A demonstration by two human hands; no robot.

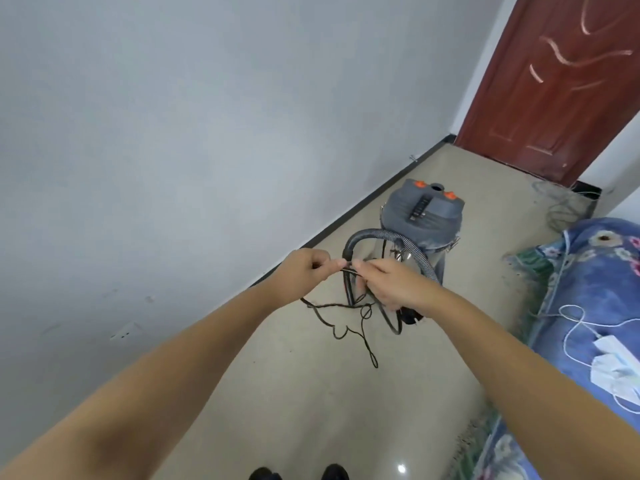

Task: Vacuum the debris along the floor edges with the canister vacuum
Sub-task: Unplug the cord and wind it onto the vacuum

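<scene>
Both arms reach forward over the floor point(311, 393). In front of the vacuum point(420, 220), the left hand point(304, 271) pinches a thin black cord point(346, 308) with curled fingers, and the right hand point(391, 284) grips the same cord, which dangles in loose loops. The vacuum is a grey canister with orange knobs, its ribbed hose point(384, 237) arching over it; it stands on the floor near the wall point(173, 133), with a red door point(561, 81) beyond it.

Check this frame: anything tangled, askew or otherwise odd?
Yes. The thin black cord hangs in kinked loops below both hands, which pinch it in front of the canister vacuum. A face mask lies on the floral bedding.
</scene>
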